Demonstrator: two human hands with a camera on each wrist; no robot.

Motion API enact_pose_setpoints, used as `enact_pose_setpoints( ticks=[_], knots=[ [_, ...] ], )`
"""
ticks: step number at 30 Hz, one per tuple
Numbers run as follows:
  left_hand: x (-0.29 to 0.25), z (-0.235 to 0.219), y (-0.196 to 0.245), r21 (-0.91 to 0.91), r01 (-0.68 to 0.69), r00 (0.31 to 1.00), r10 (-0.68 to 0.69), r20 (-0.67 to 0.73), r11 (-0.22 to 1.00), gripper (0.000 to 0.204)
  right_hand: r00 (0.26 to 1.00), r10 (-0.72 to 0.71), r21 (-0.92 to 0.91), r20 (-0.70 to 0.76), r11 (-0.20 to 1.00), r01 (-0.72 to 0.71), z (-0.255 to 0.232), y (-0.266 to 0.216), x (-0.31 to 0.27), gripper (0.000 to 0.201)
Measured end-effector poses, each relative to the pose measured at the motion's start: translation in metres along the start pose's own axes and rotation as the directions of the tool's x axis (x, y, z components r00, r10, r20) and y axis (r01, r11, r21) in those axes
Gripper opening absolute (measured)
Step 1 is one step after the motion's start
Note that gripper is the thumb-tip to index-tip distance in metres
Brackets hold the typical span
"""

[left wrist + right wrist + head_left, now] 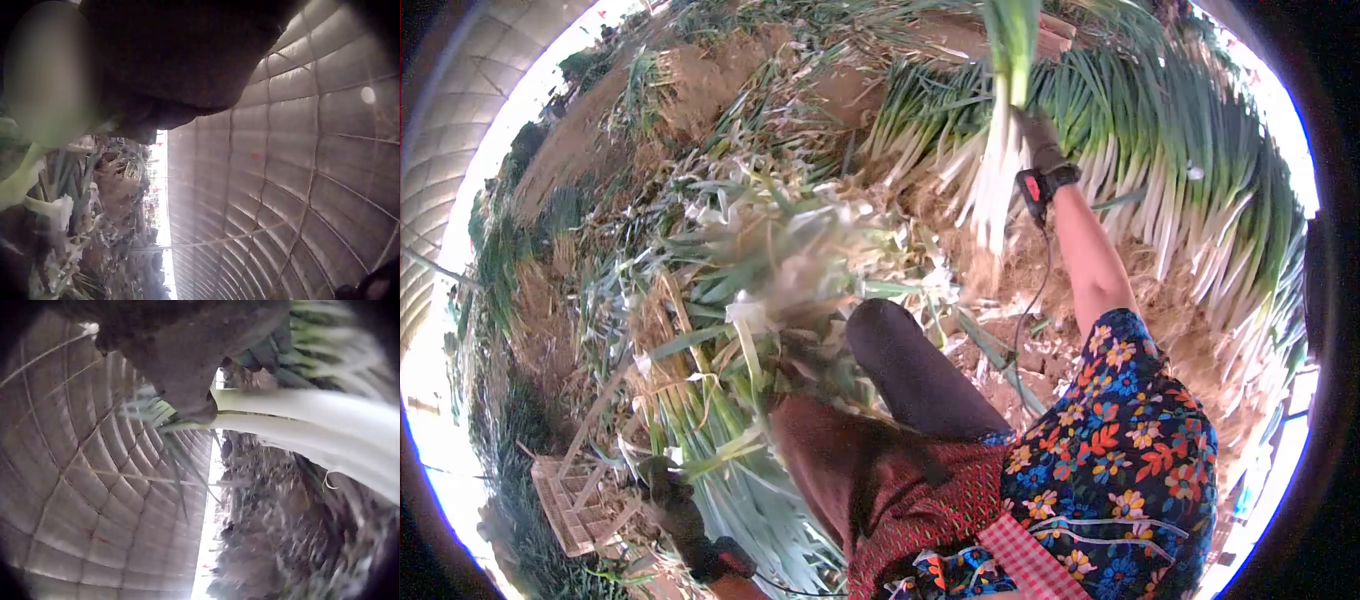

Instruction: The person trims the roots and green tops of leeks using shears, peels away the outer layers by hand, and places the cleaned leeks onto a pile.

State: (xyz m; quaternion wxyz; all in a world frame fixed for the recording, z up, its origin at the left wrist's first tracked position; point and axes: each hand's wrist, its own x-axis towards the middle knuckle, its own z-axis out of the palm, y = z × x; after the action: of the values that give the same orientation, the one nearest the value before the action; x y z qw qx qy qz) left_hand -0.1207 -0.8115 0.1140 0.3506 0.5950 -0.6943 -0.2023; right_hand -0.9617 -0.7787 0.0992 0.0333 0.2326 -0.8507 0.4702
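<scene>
My gloved right hand point(1042, 145) grips a small bunch of long green onions point(1002, 170) at the upper middle of the head view. They hang nearly upright, green leaves above and white shanks and roots below. In the right wrist view, the dark glove point(187, 356) wraps round the smooth white stalks point(300, 422). Low at the left, my gloved left hand point(672, 510) is beside a heap of green onion leaves point(750, 500). A pale green stalk point(25, 178) shows by the glove point(181, 56) in the left wrist view; I cannot tell whether the fingers hold it.
A long row of green onions point(1160, 170) lies at the upper right, roots toward me. Stripped leaves point(740, 240) pile up in front of my knees point(895, 345). A slatted crate point(565, 505) stands at the lower left. A thin cable point(1022, 340) hangs from the right wrist.
</scene>
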Motion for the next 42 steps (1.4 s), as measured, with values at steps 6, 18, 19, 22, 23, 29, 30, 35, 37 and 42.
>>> enact_pose_setpoints(
  ticks=[6, 18, 19, 22, 23, 29, 30, 35, 37, 42],
  knots=[
    [-0.002, 0.036, 0.044, -0.300, 0.168, 0.981, -0.129, 0.146, 0.939, 0.023, 0.935, -0.194, 0.251, 0.297, 0.961, 0.119, 0.025, 0.037, -0.033, 0.040],
    [0.190, -0.112, -0.022, 0.015, -0.063, 0.977, 0.065, -0.205, 0.998, 0.036, 0.086, -0.529, 0.263, 0.844, 0.549, 0.794, 0.026, -0.135, -0.399, 0.039],
    [0.176, -0.116, -0.026, 0.100, -0.066, 0.982, 0.082, -0.173, 0.993, 0.039, 0.077, -0.587, 0.245, 0.806, 0.449, 0.859, 0.031, -0.122, -0.413, 0.044],
    [0.110, -0.098, -0.034, 0.328, -0.096, 0.994, 0.072, 0.083, 0.940, 0.046, 0.109, -0.625, 0.179, 0.773, 0.380, 0.908, 0.051, -0.069, -0.455, 0.051],
    [0.082, -0.087, -0.037, 0.393, -0.104, 0.979, 0.025, 0.201, 0.914, 0.048, 0.074, -0.487, 0.227, 0.871, 0.530, 0.817, 0.054, -0.069, -0.457, 0.051],
    [-0.051, -0.016, -0.001, 0.135, 0.490, 0.580, -0.438, 0.687, 0.861, 0.053, -0.096, -0.126, 0.132, 0.987, 0.990, 0.050, 0.078, -0.065, -0.432, 0.038],
    [-0.072, -0.003, -0.011, -0.026, 0.497, 0.637, -0.345, 0.689, 0.867, 0.053, -0.083, -0.226, 0.231, 0.971, 0.971, 0.058, 0.077, -0.077, -0.425, 0.032],
    [-0.072, 0.026, 0.039, -0.246, 0.388, 0.750, -0.149, 0.644, 0.888, 0.049, 0.053, -0.498, 0.500, 0.866, 0.865, -0.034, 0.041, -0.162, -0.392, 0.031],
    [-0.054, 0.043, 0.060, -0.369, 0.418, 0.732, -0.067, 0.678, 0.830, 0.047, 0.100, -0.326, 0.339, 0.940, 0.863, -0.373, 0.029, -0.179, -0.404, 0.035],
    [-0.038, 0.126, 0.091, -0.718, -0.080, 0.940, 0.291, 0.175, 0.692, 0.039, -0.054, -0.472, 0.468, 0.880, 0.881, -0.071, 0.019, -0.173, -0.447, 0.038]
  ],
)
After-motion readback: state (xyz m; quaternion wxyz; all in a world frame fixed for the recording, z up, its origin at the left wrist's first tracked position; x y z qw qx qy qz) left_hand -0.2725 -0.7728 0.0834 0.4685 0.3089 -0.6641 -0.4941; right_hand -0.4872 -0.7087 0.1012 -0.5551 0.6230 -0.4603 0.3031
